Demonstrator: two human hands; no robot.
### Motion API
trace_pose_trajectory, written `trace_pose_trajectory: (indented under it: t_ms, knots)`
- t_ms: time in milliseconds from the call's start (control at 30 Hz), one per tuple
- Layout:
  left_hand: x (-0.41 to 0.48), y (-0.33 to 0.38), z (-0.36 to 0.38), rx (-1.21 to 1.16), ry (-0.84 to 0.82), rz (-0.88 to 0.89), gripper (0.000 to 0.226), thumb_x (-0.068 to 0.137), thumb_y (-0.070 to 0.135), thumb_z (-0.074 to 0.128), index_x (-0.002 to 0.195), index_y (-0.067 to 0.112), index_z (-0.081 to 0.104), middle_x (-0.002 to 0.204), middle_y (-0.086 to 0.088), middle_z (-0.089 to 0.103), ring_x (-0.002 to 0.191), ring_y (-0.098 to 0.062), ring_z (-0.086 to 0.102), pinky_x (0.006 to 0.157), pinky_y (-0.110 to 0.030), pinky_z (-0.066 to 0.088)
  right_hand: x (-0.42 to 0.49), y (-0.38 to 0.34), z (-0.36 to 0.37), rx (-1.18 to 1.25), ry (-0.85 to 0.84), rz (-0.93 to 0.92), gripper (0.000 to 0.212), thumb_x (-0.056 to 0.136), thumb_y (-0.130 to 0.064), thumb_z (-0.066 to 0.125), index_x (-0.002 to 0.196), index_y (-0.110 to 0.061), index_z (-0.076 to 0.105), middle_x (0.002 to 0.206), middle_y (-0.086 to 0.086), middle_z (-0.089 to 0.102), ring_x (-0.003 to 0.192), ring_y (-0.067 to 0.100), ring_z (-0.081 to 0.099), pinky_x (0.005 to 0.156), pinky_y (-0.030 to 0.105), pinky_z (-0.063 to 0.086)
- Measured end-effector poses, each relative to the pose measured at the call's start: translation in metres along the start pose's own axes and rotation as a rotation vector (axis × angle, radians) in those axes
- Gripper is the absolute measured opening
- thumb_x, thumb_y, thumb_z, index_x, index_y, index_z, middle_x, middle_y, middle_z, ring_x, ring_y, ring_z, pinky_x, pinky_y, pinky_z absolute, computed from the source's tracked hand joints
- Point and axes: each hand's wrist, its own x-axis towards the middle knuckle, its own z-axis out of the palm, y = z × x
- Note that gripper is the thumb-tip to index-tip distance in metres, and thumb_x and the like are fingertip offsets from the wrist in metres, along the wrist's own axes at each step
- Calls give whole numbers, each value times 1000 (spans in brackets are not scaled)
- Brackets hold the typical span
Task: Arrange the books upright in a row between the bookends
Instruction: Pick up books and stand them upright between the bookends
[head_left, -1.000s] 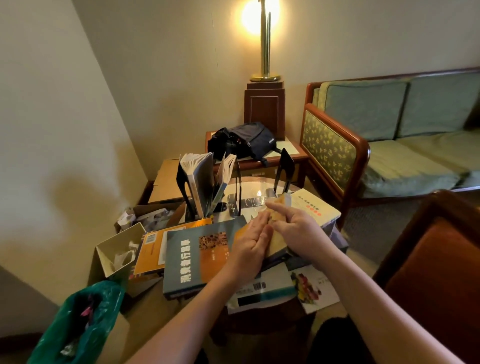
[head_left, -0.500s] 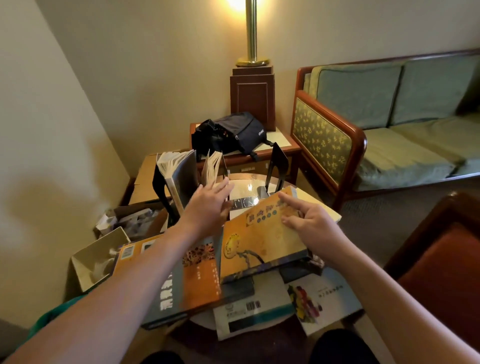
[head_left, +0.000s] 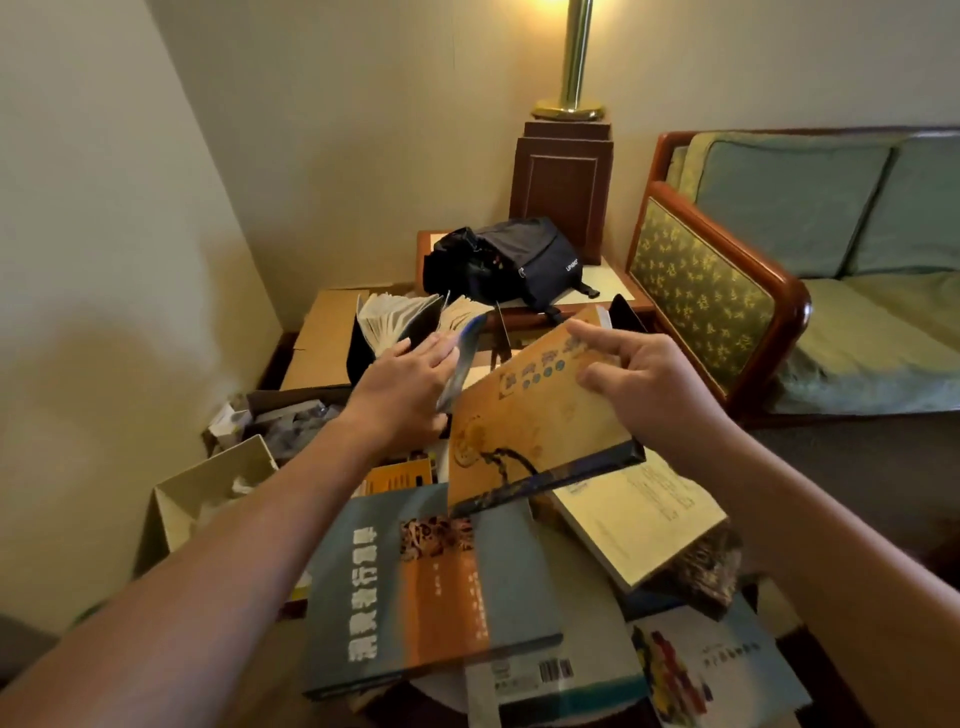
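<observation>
While left hand (head_left: 415, 384) presses the standing books (head_left: 395, 322) back toward the left bookend (head_left: 358, 353) at 11 o'clock, right hand (head_left: 649, 384) holds the orange book (head_left: 535, 421) tilted over the flat pile, spine toward 6 o'clock.
Left grip is wide: fingers straight, holding nothing, probably keeping a slot clear before the right bookend (head_left: 626, 312) at 1 o'clock. Right grip is clamped on the orange book, thumb on the cover and forefinger along the far edge; the tilt looks like a setup to stand it upright. Writing: the orange cover's Chinese title is blurred. The grey-orange book (head_left: 431, 587) at 6 o'clock has a large pale Chinese title. A barcode (head_left: 556, 670) shows below it. The white logo on the bag (head_left: 509, 260) at 12 o'clock is too small to read.
</observation>
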Motion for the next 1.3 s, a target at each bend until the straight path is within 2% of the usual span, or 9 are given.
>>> trace_pose_trajectory:
  t_ms: [167, 267, 367, 500, 600, 833, 967, 1167, 1300]
  knots:
    - [-5, -11, 4, 28, -12, -98, 88, 90, 38, 61, 159, 13, 12, 167, -6, 7, 154, -18, 11, 124, -39, 14, 46, -21, 25, -118, 0, -78, 47, 102, -11, 53, 146, -24, 51, 122, 5, 63, 76, 19, 72, 64, 40, 63]
    - [-7, -20, 1, -14, -20, -108, 89, 90, 34, 61, 159, 12, 10, 168, -6, 3, 154, -18, 7, 125, -38, 9, 77, -23, 47, -224, 13, -116, 51, 98, -5, 51, 147, -18, 51, 120, 7, 65, 56, 8, 59, 46, 20, 47]
    - [-12, -31, 5, -67, 4, -101, 84, 92, 35, 57, 159, 13, 11, 168, -6, 4, 154, -17, 7, 125, -40, 12, 102, -26, 70, -347, 7, -131, 52, 96, -2, 46, 147, -13, 50, 132, 13, 62, 70, 10, 58, 48, 8, 38]
    - [-15, -40, 15, -163, 36, -98, 88, 89, 30, 63, 159, 14, 12, 168, -4, 5, 154, -17, 7, 125, -41, 14, 130, -26, 100, -423, -6, -127, 53, 97, -4, 45, 150, -13, 46, 145, 14, 54, 122, 29, 59, 85, 21, 44]
    - [-14, -45, 18, -237, 59, -68, 89, 90, 32, 66, 158, 15, 13, 168, -1, 6, 154, -15, 6, 126, -40, 13, 146, -26, 121, -465, -50, -115, 57, 98, -6, 45, 155, -14, 37, 151, 15, 48, 134, 31, 49, 99, 25, 41]
    - [-31, -62, 40, -391, 187, -231, 93, 89, 45, 67, 160, 22, 11, 168, -2, 6, 154, -32, 3, 122, -52, 21, 163, -17, 170, -443, -273, -83, 64, 106, -18, 39, 160, -28, 8, 120, 3, 51, 100, 25, 60, 56, 18, 43]
    - [-35, -70, 54, -507, 233, -238, 94, 88, 44, 70, 159, 26, 13, 167, 3, 8, 153, -20, 11, 114, -40, 36, 162, -14, 182, -313, -249, 19, 54, 109, -37, 31, 160, -33, 12, 151, 12, 43, 130, 36, 51, 72, 36, 57]
    - [-38, -64, 60, -400, 336, -270, 94, 84, 50, 72, 158, 17, 23, 163, -5, 24, 149, -30, 28, 117, -45, 35, 159, -8, 180, -239, -350, 5, 59, 103, -57, 27, 156, -51, 3, 162, 8, 31, 138, 37, 44, 76, 51, 62]
    - [-40, -59, 65, -241, 350, -232, 101, 84, 55, 68, 160, 21, 10, 166, -8, 14, 153, -38, 7, 121, -56, 24, 156, -7, 178, -197, -360, -5, 59, 104, -55, 30, 157, -49, 5, 161, 8, 34, 138, 35, 44, 89, 53, 58]
